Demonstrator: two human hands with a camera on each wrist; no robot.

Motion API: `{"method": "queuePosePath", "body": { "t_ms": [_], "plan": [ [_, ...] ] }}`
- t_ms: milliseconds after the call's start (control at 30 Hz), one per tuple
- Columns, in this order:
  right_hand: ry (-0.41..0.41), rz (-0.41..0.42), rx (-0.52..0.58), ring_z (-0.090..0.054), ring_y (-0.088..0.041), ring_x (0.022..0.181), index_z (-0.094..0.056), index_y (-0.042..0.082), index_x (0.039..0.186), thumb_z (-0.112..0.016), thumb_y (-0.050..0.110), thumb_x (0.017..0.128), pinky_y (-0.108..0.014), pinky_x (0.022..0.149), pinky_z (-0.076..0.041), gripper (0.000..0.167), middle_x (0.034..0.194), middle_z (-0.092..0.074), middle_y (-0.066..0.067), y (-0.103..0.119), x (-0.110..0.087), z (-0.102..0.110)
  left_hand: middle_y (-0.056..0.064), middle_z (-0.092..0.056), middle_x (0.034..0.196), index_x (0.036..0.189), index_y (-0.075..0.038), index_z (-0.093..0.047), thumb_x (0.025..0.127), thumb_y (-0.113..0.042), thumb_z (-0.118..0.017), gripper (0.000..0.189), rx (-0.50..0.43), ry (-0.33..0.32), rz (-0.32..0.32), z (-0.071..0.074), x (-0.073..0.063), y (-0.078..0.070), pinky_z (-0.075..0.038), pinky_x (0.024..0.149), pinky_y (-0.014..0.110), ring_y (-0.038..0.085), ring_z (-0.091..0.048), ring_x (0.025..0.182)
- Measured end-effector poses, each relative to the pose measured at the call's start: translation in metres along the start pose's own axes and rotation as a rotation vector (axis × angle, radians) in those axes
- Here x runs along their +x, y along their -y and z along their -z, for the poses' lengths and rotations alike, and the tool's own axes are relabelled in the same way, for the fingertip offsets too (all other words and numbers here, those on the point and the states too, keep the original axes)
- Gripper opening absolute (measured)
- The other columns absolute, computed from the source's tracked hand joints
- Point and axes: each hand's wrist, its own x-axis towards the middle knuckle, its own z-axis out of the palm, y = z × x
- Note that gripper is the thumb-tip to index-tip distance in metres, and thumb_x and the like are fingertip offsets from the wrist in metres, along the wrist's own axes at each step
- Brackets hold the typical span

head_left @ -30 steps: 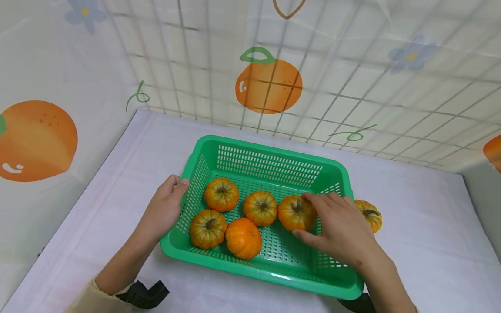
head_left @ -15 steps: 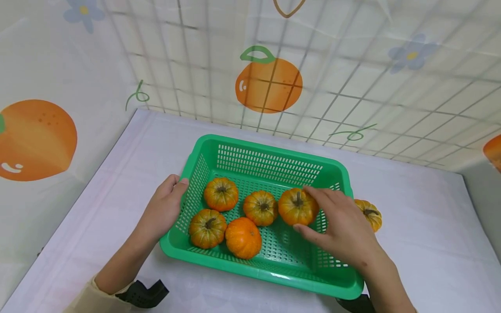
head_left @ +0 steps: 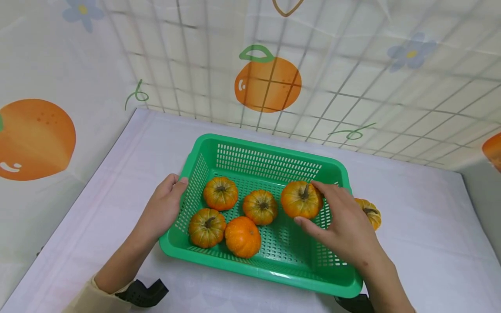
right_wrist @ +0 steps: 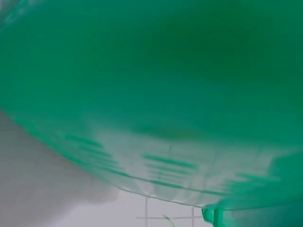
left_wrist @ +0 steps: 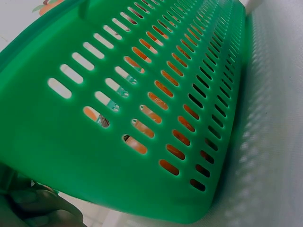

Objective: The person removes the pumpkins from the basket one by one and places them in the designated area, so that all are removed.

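Note:
A green plastic basket (head_left: 266, 272) with slotted walls stands on the white table. My left hand (head_left: 163, 204) grips its left rim, thumb over the top; the left wrist view shows the slotted outer wall (left_wrist: 109, 165) and curled fingers (left_wrist: 47, 208). With thumb and fingers my right hand (head_left: 346, 226) holds a small orange-yellow pumpkin (head_left: 299, 201) by its right side, above the basket's right half. To its left in the basket lie several more small pumpkins (head_left: 260, 207), one a plainer, brighter orange pumpkin (head_left: 242, 237). Blurred green basket wall (right_wrist: 151, 85) fills most of the right wrist view.
Another small pumpkin (head_left: 369, 213) lies on the table just outside the basket's right wall, partly hidden by it and my right hand. A wire grid (head_left: 332, 87) behind a sheet printed with oranges stands at the table's back. White table surface (head_left: 422, 226) surrounds the basket.
My right hand has lifted the pumpkin up from the basket floor and shifted it slightly back and right. My left hand stays on the rim; the other pumpkins keep their places.

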Motion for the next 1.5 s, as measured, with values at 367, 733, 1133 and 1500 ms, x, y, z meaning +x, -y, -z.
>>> {"method": "queuePosePath", "body": {
  "t_ms": [367,733,1133,1500],
  "plan": [
    [-0.156,-0.026,0.072,-0.047,-0.040,0.125,-0.050,0.001,0.149,-0.089,0.035,0.083,-0.063,0.097,-0.043,0.084,0.138,-0.059,-0.021,0.000,0.002,-0.001,0.020,-0.061,0.097,0.119,0.000,-0.050,0.115,-0.037,-0.036,0.040,0.021,-0.008,0.003,0.002,0.001,0.001,-0.058,0.067,0.036,0.030,-0.066,0.080],
    [-0.271,-0.107,0.078,-0.044,-0.042,0.130,-0.049,-0.001,0.150,-0.090,0.029,0.082,-0.064,0.102,-0.039,0.085,0.135,-0.059,-0.022,0.000,-0.004,-0.004,0.019,-0.062,0.099,0.120,0.000,-0.050,0.115,-0.038,-0.036,0.041,0.037,-0.005,0.011,0.002,0.000,-0.002,-0.058,0.068,0.037,0.029,-0.065,0.081],
    [-0.310,-0.156,0.111,-0.047,-0.043,0.129,-0.047,0.001,0.152,-0.090,0.027,0.082,-0.070,0.099,-0.041,0.086,0.140,-0.055,-0.025,0.000,-0.008,0.004,0.021,-0.063,0.099,0.120,-0.001,-0.049,0.115,-0.038,-0.037,0.040,-0.004,0.000,0.019,-0.001,0.000,-0.001,-0.060,0.067,0.038,0.030,-0.068,0.081],
    [-0.288,-0.157,0.127,-0.059,-0.042,0.120,-0.045,0.004,0.155,-0.087,0.026,0.088,-0.047,0.101,-0.054,0.082,0.139,-0.057,-0.019,-0.006,-0.010,0.020,0.019,-0.063,0.097,0.122,0.000,-0.051,0.114,-0.036,-0.037,0.039,0.026,-0.008,0.033,0.001,0.000,-0.004,-0.059,0.068,0.037,0.028,-0.066,0.080]
  ]
}}
